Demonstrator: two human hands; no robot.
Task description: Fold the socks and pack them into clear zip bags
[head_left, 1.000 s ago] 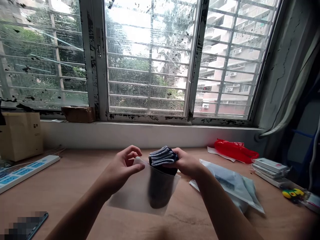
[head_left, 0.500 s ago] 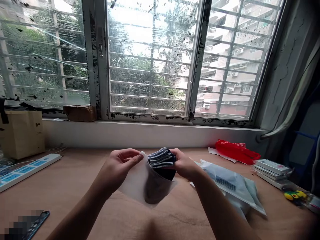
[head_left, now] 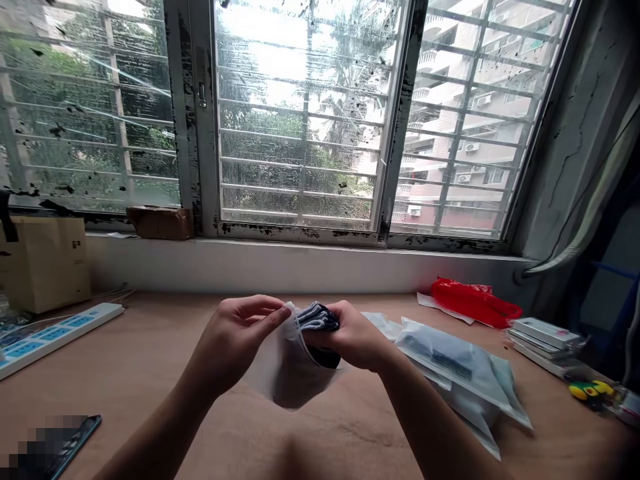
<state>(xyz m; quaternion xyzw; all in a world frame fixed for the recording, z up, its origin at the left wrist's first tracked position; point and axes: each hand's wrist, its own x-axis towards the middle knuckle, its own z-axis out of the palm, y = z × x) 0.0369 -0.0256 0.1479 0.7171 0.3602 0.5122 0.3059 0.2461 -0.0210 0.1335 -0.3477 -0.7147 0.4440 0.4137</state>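
Observation:
Between my hands is a frosted, see-through plastic bag [head_left: 266,375], tilted above the table with its mouth toward the upper right. My left hand [head_left: 245,337] pinches the bag's upper edge between thumb and fingertips. A folded bundle of dark cloth [head_left: 318,317] with light grey layered edges sits partly inside the bag; its lower part shows as a dark shape through the plastic. My right hand [head_left: 357,337] grips the bundle from the right at the bag's mouth, the thumb reaching across the opening. Some of its fingers are hidden behind the cloth.
Frosted bags [head_left: 460,360] with things in them lie right of my hands. Beyond are a red plastic bag [head_left: 473,303], stacked boxes [head_left: 545,337] and a yellow-black item [head_left: 593,392]. Leftward are a power strip [head_left: 60,337], a cardboard box [head_left: 47,263] and a phone [head_left: 75,443].
The cloth bundle has gone deeper into the bag, down and leftward, with my right hand moving along. The bag's lower end has swung slightly left. My left hand keeps its pinch.

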